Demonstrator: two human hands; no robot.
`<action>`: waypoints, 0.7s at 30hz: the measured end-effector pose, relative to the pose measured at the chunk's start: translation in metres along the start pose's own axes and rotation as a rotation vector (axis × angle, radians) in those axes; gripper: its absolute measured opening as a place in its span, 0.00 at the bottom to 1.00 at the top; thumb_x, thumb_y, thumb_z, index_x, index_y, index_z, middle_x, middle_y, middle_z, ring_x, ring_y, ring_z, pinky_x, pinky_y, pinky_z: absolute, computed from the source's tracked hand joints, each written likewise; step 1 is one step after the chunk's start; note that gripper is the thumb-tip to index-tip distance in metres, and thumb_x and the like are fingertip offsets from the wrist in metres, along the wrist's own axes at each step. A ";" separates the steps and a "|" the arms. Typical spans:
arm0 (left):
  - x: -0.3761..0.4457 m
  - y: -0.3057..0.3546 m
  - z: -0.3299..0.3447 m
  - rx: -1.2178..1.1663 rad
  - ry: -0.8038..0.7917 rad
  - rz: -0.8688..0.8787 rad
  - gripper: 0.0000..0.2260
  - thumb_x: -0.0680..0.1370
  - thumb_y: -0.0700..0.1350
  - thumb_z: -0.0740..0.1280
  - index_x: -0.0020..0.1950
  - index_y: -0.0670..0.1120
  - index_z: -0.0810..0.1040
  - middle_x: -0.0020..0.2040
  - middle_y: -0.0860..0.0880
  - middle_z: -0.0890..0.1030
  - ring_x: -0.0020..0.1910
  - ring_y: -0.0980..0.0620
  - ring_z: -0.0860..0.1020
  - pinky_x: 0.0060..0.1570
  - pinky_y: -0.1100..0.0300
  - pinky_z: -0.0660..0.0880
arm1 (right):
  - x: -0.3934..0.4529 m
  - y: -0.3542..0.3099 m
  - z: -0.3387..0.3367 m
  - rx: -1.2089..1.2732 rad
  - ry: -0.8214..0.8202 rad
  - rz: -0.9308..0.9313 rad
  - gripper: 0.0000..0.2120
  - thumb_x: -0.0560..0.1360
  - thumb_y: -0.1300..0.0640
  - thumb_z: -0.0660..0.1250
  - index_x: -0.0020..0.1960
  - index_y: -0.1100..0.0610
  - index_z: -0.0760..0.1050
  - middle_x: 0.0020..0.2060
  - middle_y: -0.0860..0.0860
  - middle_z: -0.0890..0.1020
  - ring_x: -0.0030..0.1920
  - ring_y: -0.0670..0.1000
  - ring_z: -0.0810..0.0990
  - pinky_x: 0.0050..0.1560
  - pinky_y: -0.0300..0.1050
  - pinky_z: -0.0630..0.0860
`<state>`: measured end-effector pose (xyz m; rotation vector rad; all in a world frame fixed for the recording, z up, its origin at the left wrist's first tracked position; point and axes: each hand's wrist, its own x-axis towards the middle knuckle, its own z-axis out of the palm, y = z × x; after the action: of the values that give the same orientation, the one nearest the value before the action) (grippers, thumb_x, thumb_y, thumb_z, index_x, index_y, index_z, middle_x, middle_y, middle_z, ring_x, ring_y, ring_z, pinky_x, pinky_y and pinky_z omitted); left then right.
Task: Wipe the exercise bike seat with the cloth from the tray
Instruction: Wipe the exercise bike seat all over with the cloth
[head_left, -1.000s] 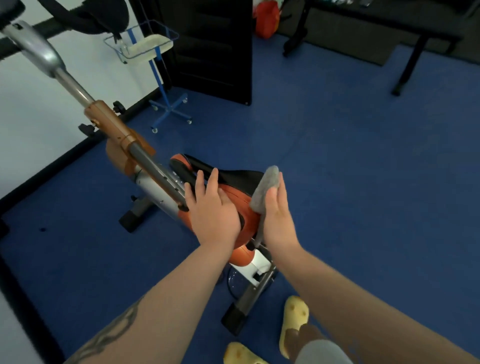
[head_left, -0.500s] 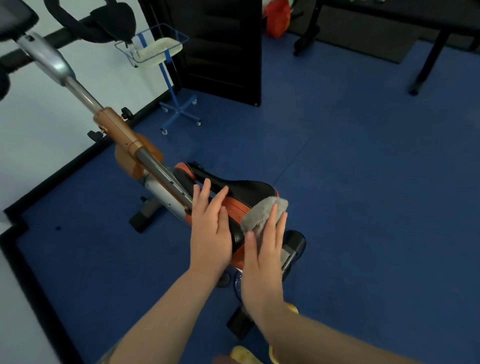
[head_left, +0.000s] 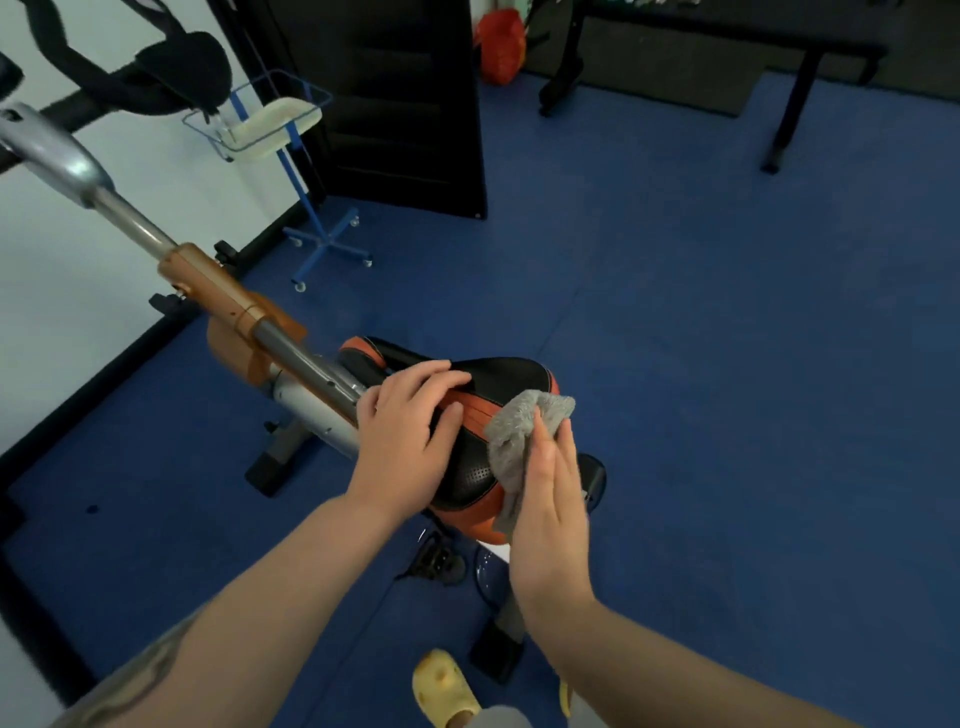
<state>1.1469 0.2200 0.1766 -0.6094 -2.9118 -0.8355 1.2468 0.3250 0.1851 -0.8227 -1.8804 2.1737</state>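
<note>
Since the earlier frames: your right hand (head_left: 550, 499) and the cloth (head_left: 519, 441) have slid back along the right flank of the seat (head_left: 498, 374) toward its rear, and your left hand (head_left: 405, 436) has turned so its fingers point across the top instead of forward.
Left hand: you have it lying flat and open on the black top of the seat, fingers spread, gripping nothing.
Right hand: your palm is flat with fingers straight and together, pressing the grey cloth against the seat's right side; it presses rather than pinches.
Cloth: bunched between your right palm and the orange-and-black side of the seat, its upper fold standing up above your fingertips.
Seat: between your two hands, nose pointing away from you, the rear part covered by your left hand.
Bike frame: the silver and orange post (head_left: 218, 296) runs from upper left down to the seat, just beside your left hand's knuckles.
Tray: the blue wire tray (head_left: 306, 93) on its wheeled blue stand (head_left: 322, 239) sits well apart near the wall, with a pale pad lying in it.
Behind: a black panel (head_left: 405, 104) stands beside the stand, and a red bag (head_left: 501, 47) lies past it.
Right background: a black bench frame (head_left: 795, 88) stands on the blue floor (head_left: 727, 364).
Below: your yellow slipper (head_left: 444, 686) is near the bike's rear foot (head_left: 493, 654).
</note>
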 end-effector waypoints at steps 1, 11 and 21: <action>0.006 -0.001 0.000 0.003 0.000 0.035 0.13 0.77 0.49 0.59 0.61 0.55 0.74 0.64 0.56 0.72 0.65 0.57 0.66 0.63 0.64 0.50 | 0.009 -0.002 0.001 0.025 0.085 0.004 0.16 0.79 0.38 0.51 0.60 0.36 0.73 0.69 0.43 0.71 0.68 0.38 0.68 0.69 0.43 0.67; 0.025 -0.011 0.013 -0.139 -0.037 0.240 0.14 0.76 0.44 0.60 0.61 0.51 0.73 0.63 0.54 0.75 0.64 0.55 0.71 0.68 0.50 0.61 | -0.003 0.018 0.045 0.050 0.254 0.005 0.26 0.82 0.51 0.52 0.75 0.36 0.47 0.76 0.35 0.52 0.75 0.36 0.50 0.75 0.43 0.54; 0.024 -0.012 0.016 -0.146 -0.033 0.253 0.14 0.76 0.43 0.60 0.61 0.51 0.73 0.63 0.54 0.76 0.63 0.54 0.71 0.66 0.47 0.63 | 0.025 0.033 0.055 0.066 0.406 0.008 0.25 0.77 0.36 0.46 0.73 0.31 0.45 0.77 0.42 0.56 0.76 0.45 0.54 0.75 0.55 0.56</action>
<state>1.1211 0.2271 0.1609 -0.9864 -2.7380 -1.0154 1.2061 0.2818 0.1500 -1.1555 -1.5985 1.8806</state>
